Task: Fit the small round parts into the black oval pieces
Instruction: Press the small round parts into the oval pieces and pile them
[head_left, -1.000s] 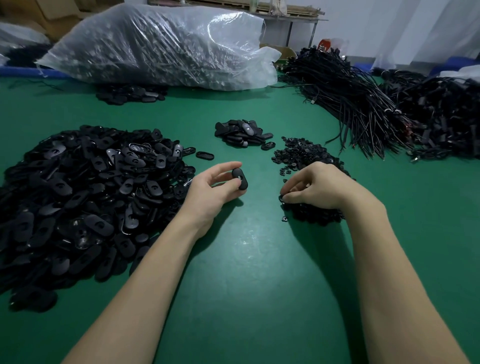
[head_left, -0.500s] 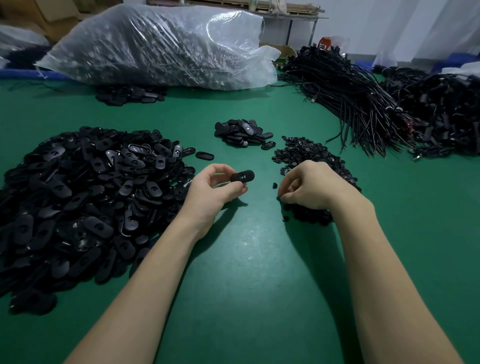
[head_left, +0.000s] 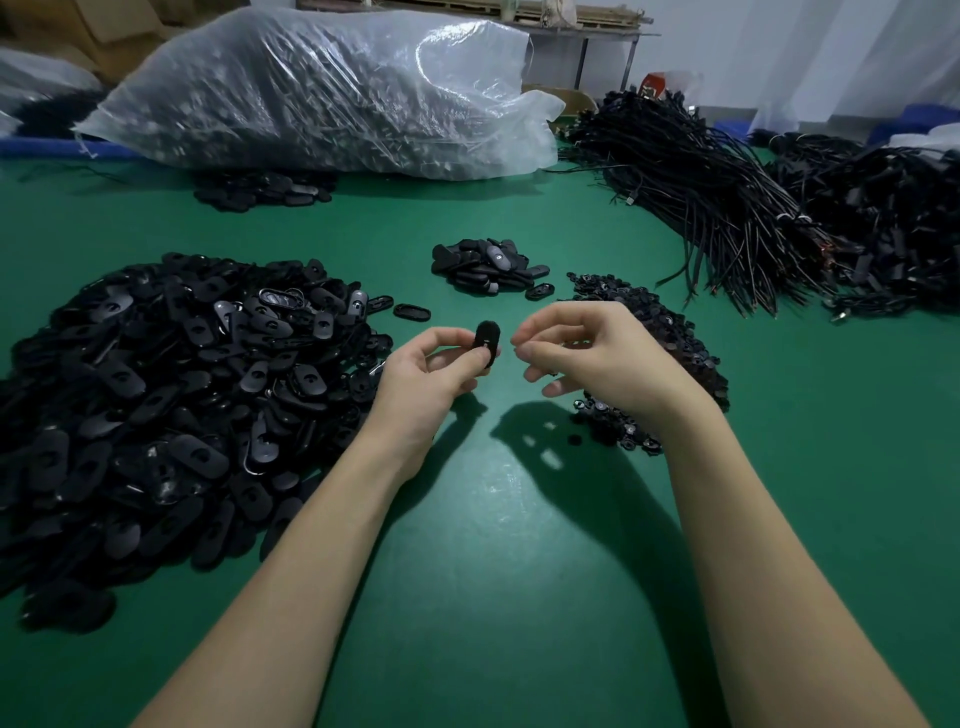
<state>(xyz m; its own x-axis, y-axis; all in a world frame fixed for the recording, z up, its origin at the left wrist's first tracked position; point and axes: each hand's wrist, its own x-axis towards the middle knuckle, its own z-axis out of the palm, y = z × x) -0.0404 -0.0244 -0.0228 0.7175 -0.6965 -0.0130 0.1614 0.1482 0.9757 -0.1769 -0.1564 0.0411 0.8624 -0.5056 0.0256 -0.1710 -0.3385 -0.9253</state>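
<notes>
Left hand (head_left: 431, 374) is raised just above the green desk (head_left: 467, 571) and pinches one black oval plastic piece (head_left: 487, 340) betw. thumb and fingertips, piece held roughly upright w/ its flat face toward the camera. Right hand (head_left: 587, 358) is just beside it, lifted off the desk, thumb and forefinger pressed together in a pinch right next to the piece; other fingers loosely curled. Something tiny may be in that pinch, but it's too small to tell, so can't say whether it holds a round part. The two hands are close but apart, w/ a narrow gap betw. the piece and the right fingertips (head_left: 519, 343).

Under and behind the right hand lies a flat heap of small black round parts (head_left: 649, 322), partly hidden by the wrist; a few strays sit on the desk at its near edge. Large mound of black oval pieces (head_left: 171, 395) fills the left side of the desk, next to the left forearm. A smaller pile of black oval pieces (head_left: 483, 265) sits farther back, approx. centre, w/ a couple of loose ovals beside it.

At the rear: big clear plastic bag full of dark parts (head_left: 322, 93), lying on its side, w/ another low scatter of black ovals in front of it. Right rear: thick bundles of black cables (head_left: 727, 208) spread across the desk, well apart from the hands. Both hands cast dark shadows on the desk below them.
</notes>
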